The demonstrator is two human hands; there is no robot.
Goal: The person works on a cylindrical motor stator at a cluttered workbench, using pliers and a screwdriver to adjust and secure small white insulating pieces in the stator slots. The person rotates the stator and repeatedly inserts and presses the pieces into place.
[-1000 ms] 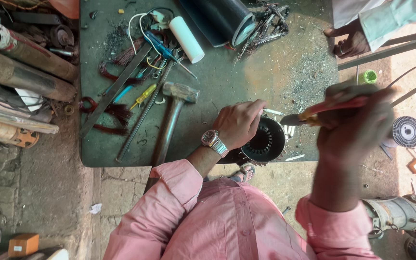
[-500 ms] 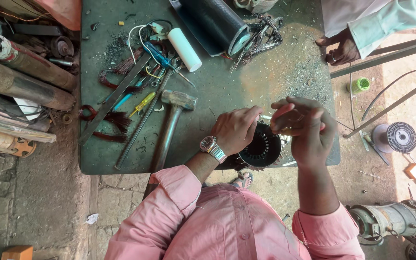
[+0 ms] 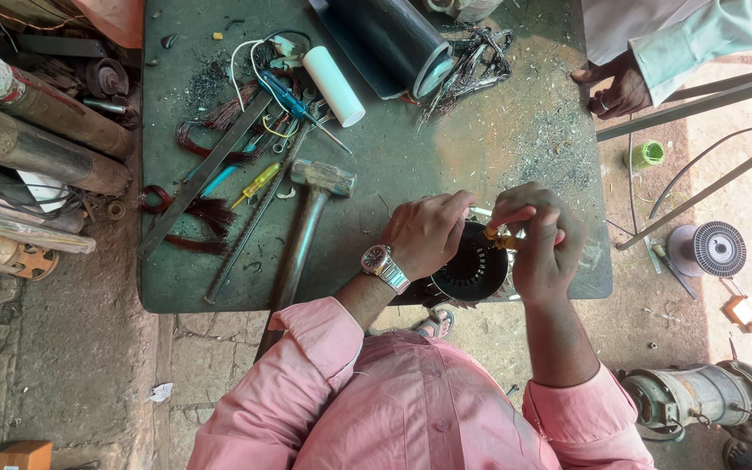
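Two hands meet over the same small part at the near edge of the table (image 3: 515,130). Your right hand (image 3: 540,239) has its fingers (image 3: 515,213) curled shut around a thin tool with an orange-red handle (image 3: 500,235), the tip aimed down into the motor stator (image 3: 472,271). Your left hand (image 3: 428,233) lies over the stator's rim, fingers bent and pressing on it; whether they pinch anything is hidden by the knuckles.

To do this well, I judge you should keep the left hand bearing firmly down so the round stator cannot roll or skid on the gritty top, and work the tool in short, light strokes, guiding the tip along a slot rather than prying across it, since the thin ribs would likely bend or nick a wire.

The stator is a dark, ribbed metal ring with a hollow middle, sitting at the table's front edge just beside the corner. The table is flat, dull green metal, dusted with filings and dark scraps. Farther left lies a hammer (image 3: 311,218) with a worn steel head and long handle, then a yellow screwdriver (image 3: 254,184), a blue screwdriver (image 3: 293,104) and loops of reddish copper wire (image 3: 198,213). Beyond them rest a smooth white tube (image 3: 334,84) and a large black cylinder (image 3: 393,39). Another person's hand (image 3: 607,87) rests at the far right edge.
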